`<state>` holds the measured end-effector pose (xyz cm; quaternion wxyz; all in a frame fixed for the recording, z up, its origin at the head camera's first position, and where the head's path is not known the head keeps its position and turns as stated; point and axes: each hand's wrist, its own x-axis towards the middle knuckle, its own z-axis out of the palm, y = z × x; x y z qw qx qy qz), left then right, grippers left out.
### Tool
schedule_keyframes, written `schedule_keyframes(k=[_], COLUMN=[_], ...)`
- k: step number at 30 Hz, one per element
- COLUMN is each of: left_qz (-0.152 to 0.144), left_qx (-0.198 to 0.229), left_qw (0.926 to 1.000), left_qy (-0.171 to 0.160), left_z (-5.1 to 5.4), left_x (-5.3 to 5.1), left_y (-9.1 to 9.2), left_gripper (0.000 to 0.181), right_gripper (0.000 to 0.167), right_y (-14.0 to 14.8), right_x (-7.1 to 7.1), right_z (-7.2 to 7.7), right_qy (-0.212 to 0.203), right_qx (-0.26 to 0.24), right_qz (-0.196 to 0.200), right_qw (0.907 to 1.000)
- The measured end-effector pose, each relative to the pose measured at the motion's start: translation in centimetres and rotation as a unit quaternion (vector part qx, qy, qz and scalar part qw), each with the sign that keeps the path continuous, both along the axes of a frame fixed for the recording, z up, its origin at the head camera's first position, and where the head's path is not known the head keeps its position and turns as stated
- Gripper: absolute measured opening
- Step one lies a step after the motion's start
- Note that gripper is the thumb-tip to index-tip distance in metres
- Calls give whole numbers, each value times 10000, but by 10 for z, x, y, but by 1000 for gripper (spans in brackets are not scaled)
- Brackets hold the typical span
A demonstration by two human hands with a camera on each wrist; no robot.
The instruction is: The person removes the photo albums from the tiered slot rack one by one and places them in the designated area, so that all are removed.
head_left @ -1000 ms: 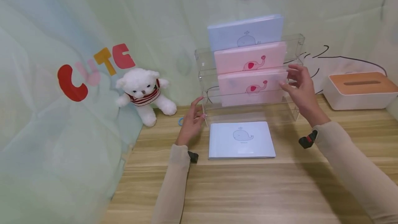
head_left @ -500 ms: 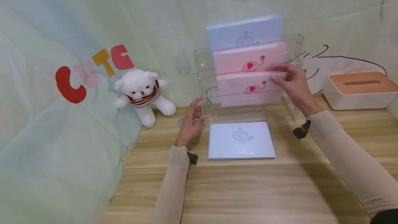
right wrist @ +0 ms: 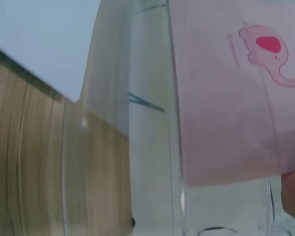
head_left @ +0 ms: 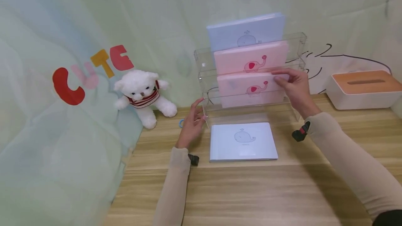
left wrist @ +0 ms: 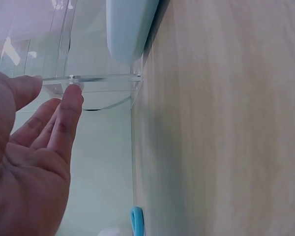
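Observation:
A clear acrylic display rack [head_left: 296,44] holds a blue whale-print booklet [head_left: 245,27] at the top. Below it in the rack stand two pink elephant-print booklets, the upper one [head_left: 232,57] behind the lower one [head_left: 235,83]. My right hand [head_left: 295,86] pinches the lower pink booklet near its upper right corner, thumb in front and fingers behind. My left hand [head_left: 191,126] holds the rack's left side edge by thumb and fingertips, as the left wrist view also shows. Flat in front of the rack lies a white whale-print booklet [head_left: 243,141].
A white plush bear [head_left: 141,95] in a striped top sits at the left against the backdrop. Beside my left hand is a small blue ring [head_left: 181,123]. A white tissue box [head_left: 364,100] with an orange-brown lid stands on the wooden table [head_left: 245,191] at the right.
My right hand has moved left from the rack's right side and now pinches the lower pink booklet's upper right corner. The left hand stays at the rack's left edge.

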<state>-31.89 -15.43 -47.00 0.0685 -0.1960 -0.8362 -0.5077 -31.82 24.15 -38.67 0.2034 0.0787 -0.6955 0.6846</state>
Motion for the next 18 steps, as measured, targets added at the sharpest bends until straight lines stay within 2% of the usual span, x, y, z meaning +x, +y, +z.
schedule_keyframes(k=[6,10,14,18], left_qz=[-25,-8,2,16], left_qx=[-57,-57,-79,-82], left_qw=[10000,10000,10000,9999], left_qy=[-63,-55,-60,-70], left_z=[1,1,1,2], left_x=[0,0,0,1], left_y=[-1,-1,-1,-2], left_gripper=[78,78,77,77], right_gripper=[24,23,23,22], right_y=[-3,-4,-3,0], right_x=[-1,1,2,4], right_z=[5,10,18,26], right_qy=[-371,-607,-540,-322], right_qx=[287,55,-323,-556], right_qz=[-536,-824,-923,-775], right_qw=[9975,9947,9937,9949])
